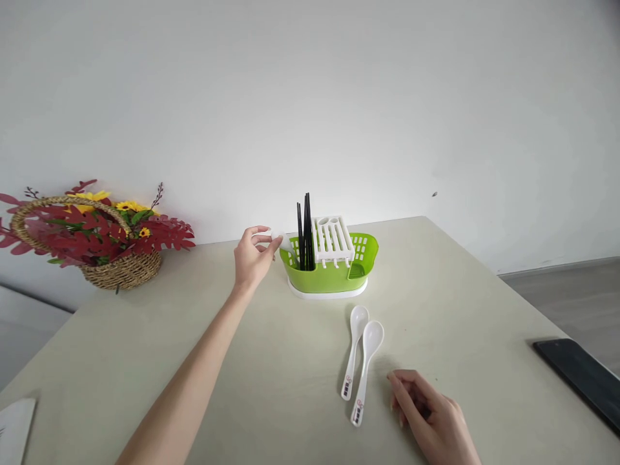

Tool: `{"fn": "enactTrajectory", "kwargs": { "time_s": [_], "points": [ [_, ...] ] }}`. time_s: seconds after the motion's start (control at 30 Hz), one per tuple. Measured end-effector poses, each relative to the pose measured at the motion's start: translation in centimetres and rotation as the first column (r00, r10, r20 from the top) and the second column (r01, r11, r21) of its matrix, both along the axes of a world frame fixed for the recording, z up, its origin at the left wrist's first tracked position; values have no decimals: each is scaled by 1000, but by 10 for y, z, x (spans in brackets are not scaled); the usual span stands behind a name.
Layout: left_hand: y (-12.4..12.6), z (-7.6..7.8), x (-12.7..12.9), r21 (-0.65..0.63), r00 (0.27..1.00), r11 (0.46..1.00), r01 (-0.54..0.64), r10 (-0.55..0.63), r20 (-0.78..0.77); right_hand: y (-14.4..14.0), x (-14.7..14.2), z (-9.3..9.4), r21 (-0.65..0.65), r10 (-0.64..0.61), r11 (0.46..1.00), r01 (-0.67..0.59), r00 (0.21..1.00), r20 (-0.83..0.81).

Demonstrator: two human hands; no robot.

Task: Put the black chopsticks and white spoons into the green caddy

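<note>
At the left end of the green cutlery holder, my left hand pinches a white spoon, which slants down into the holder's left part. Fingers and the rim hide some of the spoon. Black chopsticks stand upright just right of it, beside a white slotted rack on the holder. Two white spoons lie side by side on the table, bowls toward the holder. Right of their handles rests my right hand, its fingers curled in with nothing seen in them.
A wicker basket of red and yellow artificial flowers stands at the back left of the table. A black phone lies along the right edge. Behind the table is a pale wall. A white object shows at the lower left.
</note>
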State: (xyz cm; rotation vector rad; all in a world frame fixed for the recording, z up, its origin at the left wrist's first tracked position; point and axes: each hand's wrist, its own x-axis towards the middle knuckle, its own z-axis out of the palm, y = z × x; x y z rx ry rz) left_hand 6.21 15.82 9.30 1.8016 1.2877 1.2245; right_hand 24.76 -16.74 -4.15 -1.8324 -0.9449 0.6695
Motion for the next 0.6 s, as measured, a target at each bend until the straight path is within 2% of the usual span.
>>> {"fn": "enactTrajectory", "kwargs": {
  "time_s": [0.3, 0.47, 0.6],
  "points": [
    [5, 2, -4, -2, 998, 1000, -30, 29, -57, 0, -1, 1, -18, -12, 1000, 12, 1000, -13],
    [6, 1, -3, -41, 999, 999, 2, -4, -51, -1, 0, 1, -34, 7, 999, -9, 999, -51],
    [6, 0, -4, -9, 998, 1000, 7, -7, -69, -1, 1, 1, -38, 16, 999, -19, 998, -59]
  ]
}}
